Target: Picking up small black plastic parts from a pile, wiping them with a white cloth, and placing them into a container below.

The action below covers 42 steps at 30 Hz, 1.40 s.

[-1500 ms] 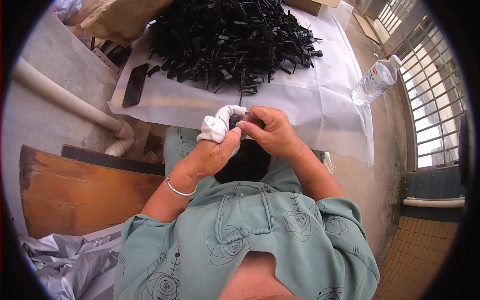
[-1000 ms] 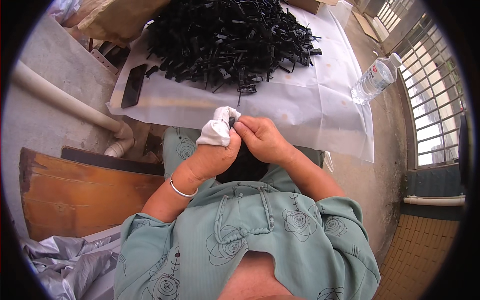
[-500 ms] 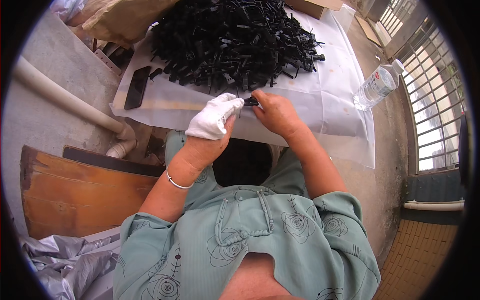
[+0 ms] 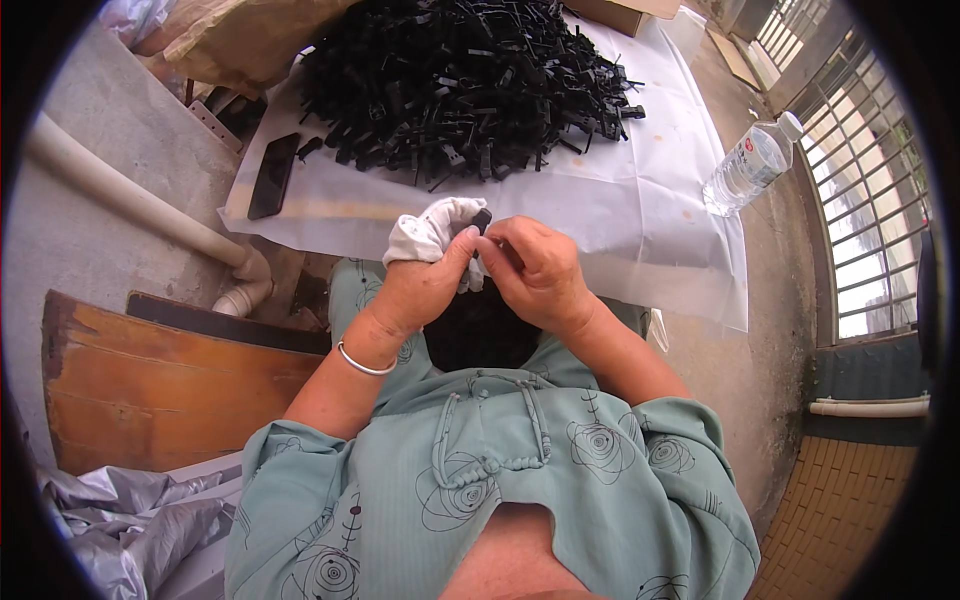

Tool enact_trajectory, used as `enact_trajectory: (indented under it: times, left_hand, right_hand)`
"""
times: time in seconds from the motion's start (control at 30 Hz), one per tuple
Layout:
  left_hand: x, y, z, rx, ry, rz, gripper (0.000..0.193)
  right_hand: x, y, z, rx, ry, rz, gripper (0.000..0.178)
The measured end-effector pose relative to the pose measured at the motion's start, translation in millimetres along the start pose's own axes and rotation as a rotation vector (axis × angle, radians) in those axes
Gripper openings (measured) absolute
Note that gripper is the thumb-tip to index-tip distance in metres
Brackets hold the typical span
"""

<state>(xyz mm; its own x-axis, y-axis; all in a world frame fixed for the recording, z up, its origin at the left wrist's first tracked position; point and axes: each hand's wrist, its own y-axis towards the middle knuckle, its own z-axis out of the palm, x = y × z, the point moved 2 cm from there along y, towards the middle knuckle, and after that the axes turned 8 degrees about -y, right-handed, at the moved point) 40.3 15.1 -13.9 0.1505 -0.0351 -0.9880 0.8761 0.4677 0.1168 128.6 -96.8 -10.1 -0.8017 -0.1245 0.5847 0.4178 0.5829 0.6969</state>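
Note:
My left hand (image 4: 432, 262), partly covered by a white glove with the thumb bare, is closed on a small black plastic part (image 4: 482, 219). The part's upper end sticks out between thumb and gloved fingers. My bare right hand (image 4: 535, 268) presses its bent fingers and thumb against the lower side of the same part; its fingertips partly hide it. Both hands meet at the table's near edge, above my lap. Just beyond them lies a large heap of similar black plastic parts (image 4: 460, 90), with thin stems and flat tabs.
White sheeting (image 4: 650, 190) covers the table. A black phone (image 4: 272, 176) lies at its left edge, a clear water bottle (image 4: 750, 165) stands at the right. Brown paper (image 4: 235, 45) and a cardboard box (image 4: 620, 14) sit at the back. An orange-brown board (image 4: 180, 385) leans at lower left.
Both hands have drawn back toward my body with the black part. The left hand has turned so its thumb shows on top, and the part now points upward.

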Motion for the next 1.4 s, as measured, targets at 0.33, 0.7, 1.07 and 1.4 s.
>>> enact_trajectory:
  times: [0.33,0.7,1.07,1.4]
  left_hand:
    - [-7,-10,7,0.036,-0.214,-0.05,0.025]
    - [-7,-17,6,0.156,-0.316,-0.112,0.028]
    - [-5,-18,3,-0.045,0.206,0.09,0.031]
    - [-3,-13,4,-0.029,0.132,0.254,0.035]
  right_hand:
    - [10,4,-7,0.059,-0.076,-0.113,0.017]
    - [0,9,-7,0.04,-0.119,0.103,0.018]
    - [-5,-1,-3,0.465,0.272,0.43,0.025]
    - [-16,-5,5,0.307,0.407,0.373,0.025]
